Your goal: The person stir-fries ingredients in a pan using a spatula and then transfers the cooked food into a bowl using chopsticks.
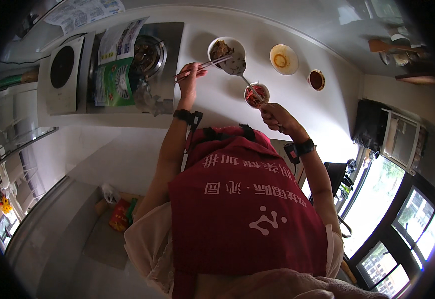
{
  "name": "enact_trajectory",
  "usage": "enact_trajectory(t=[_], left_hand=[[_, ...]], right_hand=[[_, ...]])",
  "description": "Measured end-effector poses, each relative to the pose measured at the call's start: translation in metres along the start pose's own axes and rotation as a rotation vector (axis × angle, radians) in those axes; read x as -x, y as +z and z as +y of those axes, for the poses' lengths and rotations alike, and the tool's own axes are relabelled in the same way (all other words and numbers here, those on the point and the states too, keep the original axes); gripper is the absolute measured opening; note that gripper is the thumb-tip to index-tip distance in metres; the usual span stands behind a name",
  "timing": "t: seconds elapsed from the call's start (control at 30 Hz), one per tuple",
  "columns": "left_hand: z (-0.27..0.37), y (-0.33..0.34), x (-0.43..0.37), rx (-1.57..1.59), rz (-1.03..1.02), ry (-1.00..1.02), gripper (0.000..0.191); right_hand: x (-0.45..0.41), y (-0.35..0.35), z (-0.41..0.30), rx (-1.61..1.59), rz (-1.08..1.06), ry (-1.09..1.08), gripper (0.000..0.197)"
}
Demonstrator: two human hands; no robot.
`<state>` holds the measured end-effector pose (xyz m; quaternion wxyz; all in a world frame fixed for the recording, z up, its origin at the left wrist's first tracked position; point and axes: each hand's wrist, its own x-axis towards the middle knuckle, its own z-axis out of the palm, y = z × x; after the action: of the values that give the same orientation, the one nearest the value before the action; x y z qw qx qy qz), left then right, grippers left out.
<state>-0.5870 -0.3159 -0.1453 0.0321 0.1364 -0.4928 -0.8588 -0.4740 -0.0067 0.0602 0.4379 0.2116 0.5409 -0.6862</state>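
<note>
My left hand (188, 84) grips a pair of chopsticks (209, 64), their tips reaching onto the head of a metal spatula. That spatula (236, 66) has bits of food stuck to its head, which overlaps the near right rim of a white bowl (242, 46). Brown cooked food (221, 49) lies in the bowl. The spatula's handle is in my right hand (279, 117), and its shaft passes over a small bowl (246, 98) of red shredded food (254, 98), possibly chilli. Whether the spatula head touches the bowl I cannot tell.
On the white counter (202, 28) stand a bowl with orange residue (290, 59) and a small bowl of dark red sauce (317, 80). Left are a gas burner (148, 56), printed sheets (116, 78), a crumpled plastic bag (145, 97) and a flat cooktop (63, 67).
</note>
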Motion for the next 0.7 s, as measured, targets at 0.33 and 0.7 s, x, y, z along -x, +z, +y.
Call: enact_trajectory(t=[0.33,0.7], left_hand=[[0.005,0.022,0.006,-0.127,-0.152,-0.009,0.024],[0.008,0.024,0.009,-0.073,-0.217,0.0,0.024]], right_hand=[[-0.003,-0.005,0.008,0.011,-0.028,0.002,0.026],[-0.006,-0.015,0.014,0.033,-0.057,0.051,0.021]])
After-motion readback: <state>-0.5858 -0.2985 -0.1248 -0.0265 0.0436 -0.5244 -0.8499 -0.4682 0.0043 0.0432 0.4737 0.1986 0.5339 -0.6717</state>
